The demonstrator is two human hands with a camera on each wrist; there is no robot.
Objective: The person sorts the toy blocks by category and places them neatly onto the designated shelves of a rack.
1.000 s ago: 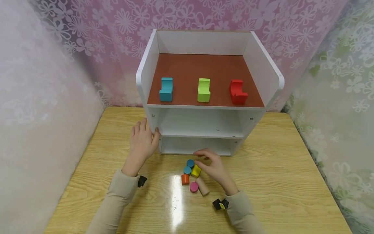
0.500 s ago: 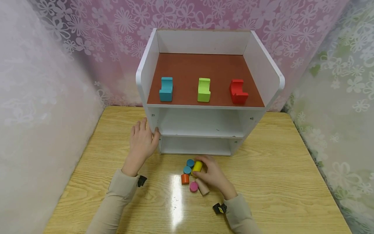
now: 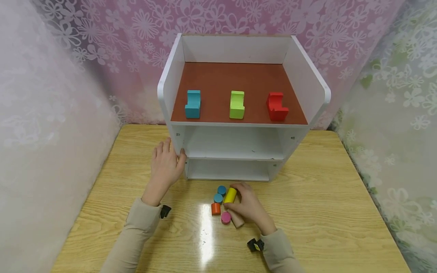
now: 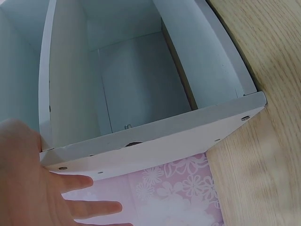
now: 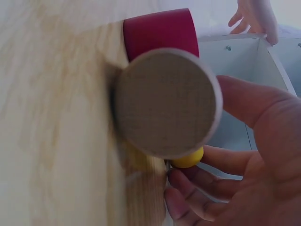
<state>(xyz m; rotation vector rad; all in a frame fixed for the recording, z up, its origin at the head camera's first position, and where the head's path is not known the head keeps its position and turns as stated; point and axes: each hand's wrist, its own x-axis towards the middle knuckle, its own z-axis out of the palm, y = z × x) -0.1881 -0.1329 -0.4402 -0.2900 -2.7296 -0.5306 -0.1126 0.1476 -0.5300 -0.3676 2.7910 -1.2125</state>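
In the head view my right hand pinches a yellow cylinder block between thumb and fingers, close over the table. A plain wooden cylinder lies under that hand; its round end fills the middle of the right wrist view and partly hides the yellow block. Left of it are a pink cylinder, an orange one and two blue ones, one nearer me and one farther. My left hand rests against the white shelf's left side, fingers straight, thumb at the front edge.
The white shelf unit stands on the wooden table. On its brown top sit three notched blocks: teal, lime green and red. Flowered curtains hang behind and at both sides.
My right hand has come down to the yellow block, closed its thumb and fingers on it and shifted it slightly. The left hand has stayed at the shelf's side.
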